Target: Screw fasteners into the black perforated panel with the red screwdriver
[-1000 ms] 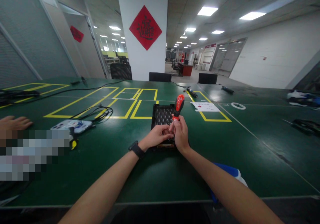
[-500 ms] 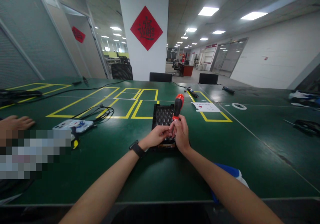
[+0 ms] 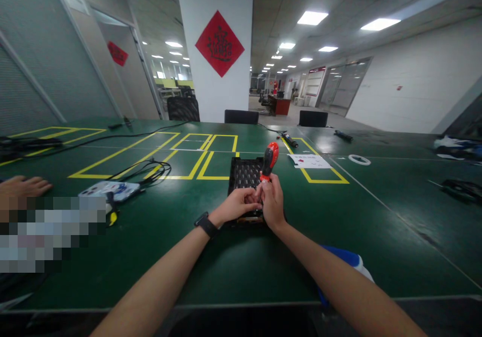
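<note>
My right hand (image 3: 272, 204) is closed round the lower part of a screwdriver (image 3: 270, 158) with a red and black handle, which stands nearly upright, leaning slightly right. Below the handle, the fingers of my left hand (image 3: 239, 204) are pinched together beside the shaft. Whatever lies between those fingertips is too small to make out. Both hands are over a black case (image 3: 232, 176) on the table, holding rows of small metal bits (image 3: 246, 176). The screwdriver's tip and part of the case's near end are hidden by my fingers.
A phone (image 3: 120, 189) and coiled black cables (image 3: 160, 169) lie left, near another person's hand (image 3: 26, 189). White paper (image 3: 311, 161), a tape roll (image 3: 359, 160) and a black tool (image 3: 461, 189) are right. A blue and white object (image 3: 348, 261) lies under my right forearm.
Both hands stay over the case with the screwdriver. Its handle has turned a little and leans slightly further right than half a second ago. The view has shifted slightly.
</note>
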